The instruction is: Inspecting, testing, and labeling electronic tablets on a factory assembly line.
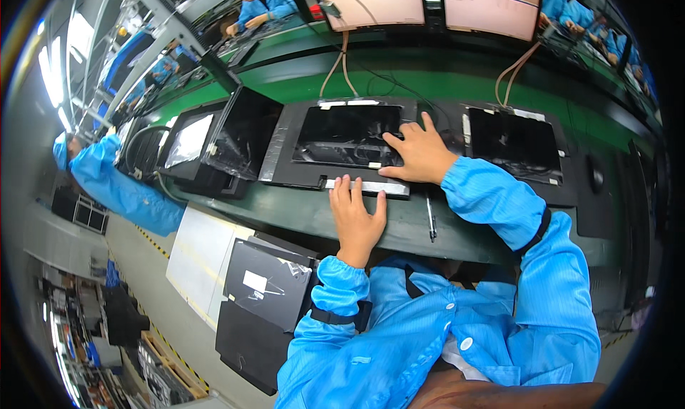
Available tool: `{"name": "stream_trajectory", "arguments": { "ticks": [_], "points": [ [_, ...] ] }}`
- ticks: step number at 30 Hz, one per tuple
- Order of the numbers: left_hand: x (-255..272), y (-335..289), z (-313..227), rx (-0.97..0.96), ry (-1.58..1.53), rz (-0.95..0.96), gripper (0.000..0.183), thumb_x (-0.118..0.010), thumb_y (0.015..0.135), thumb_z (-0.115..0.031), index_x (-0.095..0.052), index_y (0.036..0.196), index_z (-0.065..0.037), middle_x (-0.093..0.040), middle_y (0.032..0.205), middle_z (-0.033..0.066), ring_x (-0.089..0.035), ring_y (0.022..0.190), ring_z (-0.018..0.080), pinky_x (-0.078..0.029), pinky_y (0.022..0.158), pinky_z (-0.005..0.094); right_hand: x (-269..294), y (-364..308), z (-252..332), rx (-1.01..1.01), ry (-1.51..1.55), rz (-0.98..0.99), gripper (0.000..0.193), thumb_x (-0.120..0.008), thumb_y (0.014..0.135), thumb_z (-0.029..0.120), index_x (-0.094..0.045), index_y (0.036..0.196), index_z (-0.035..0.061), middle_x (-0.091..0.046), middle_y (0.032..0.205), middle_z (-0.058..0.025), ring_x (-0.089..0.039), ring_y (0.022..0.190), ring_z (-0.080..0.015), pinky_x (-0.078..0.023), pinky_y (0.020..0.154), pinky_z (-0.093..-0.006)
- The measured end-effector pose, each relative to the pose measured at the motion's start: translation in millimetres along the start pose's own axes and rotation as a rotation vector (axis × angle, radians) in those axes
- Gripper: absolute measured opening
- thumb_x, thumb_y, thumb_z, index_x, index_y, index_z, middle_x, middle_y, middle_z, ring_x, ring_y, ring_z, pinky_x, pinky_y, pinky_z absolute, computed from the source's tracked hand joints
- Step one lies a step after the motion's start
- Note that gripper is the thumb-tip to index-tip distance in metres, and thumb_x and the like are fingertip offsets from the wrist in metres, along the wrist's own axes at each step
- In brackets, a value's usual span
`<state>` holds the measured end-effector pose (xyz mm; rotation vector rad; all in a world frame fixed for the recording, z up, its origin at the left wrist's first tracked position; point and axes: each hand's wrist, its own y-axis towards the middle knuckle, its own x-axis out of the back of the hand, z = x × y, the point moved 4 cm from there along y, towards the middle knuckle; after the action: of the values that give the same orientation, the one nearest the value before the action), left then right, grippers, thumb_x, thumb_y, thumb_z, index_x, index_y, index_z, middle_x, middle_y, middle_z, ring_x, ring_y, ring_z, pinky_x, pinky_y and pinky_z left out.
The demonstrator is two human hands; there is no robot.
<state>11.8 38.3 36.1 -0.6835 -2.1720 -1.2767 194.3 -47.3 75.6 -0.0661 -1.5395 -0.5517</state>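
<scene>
Black display panel (pixel 347 134) is sitting in its tray; left hand (pixel 357 216) is pressing flat on the silvery strip (pixel 371 188), right hand (pixel 421 155) spread flat on the panel's corner, so seating looks unfinished.

The right hand (pixel 421 154) covers the lower right corner of the dark panel (pixel 347 134). The top edge crops 2 monitors (pixel 435 6); their text is too blurred to tell.
</scene>
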Motion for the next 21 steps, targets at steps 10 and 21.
{"name": "stream_trajectory", "arguments": {
  "ticks": [10, 21],
  "points": [
    [-8, 1, 10, 0.032, -0.034, 0.155, 0.057, -0.074, 0.088, -0.031, -0.061, 0.127, 0.009, -0.049, 0.144, 0.0301, -0.044, 0.136, 0.0479, -0.034, 0.116, 0.0545, 84, -47, 57, 0.384, 0.672, -0.174, 0.037, -0.073, 0.088, 0.022, -0.064, 0.119, 0.0046, -0.068, 0.099, -0.0109, -0.068, 0.088, -0.0319, -0.054, 0.076, -0.0443],
    [-17, 4, 8, -0.015, 0.092, 0.102, 0.066, -0.078, 0.089, -0.039, -0.057, 0.137, 0.002, -0.044, 0.152, 0.0291, -0.038, 0.143, 0.0471, -0.025, 0.118, 0.0602, 247, -189, 79, 0.765, 0.838, -0.977, 0.019, -0.068, 0.091, 0.009, -0.077, 0.108, 0.0077, -0.065, 0.092, -0.0088, -0.057, 0.067, -0.0190, -0.050, 0.059, -0.0323]
  ]
}}
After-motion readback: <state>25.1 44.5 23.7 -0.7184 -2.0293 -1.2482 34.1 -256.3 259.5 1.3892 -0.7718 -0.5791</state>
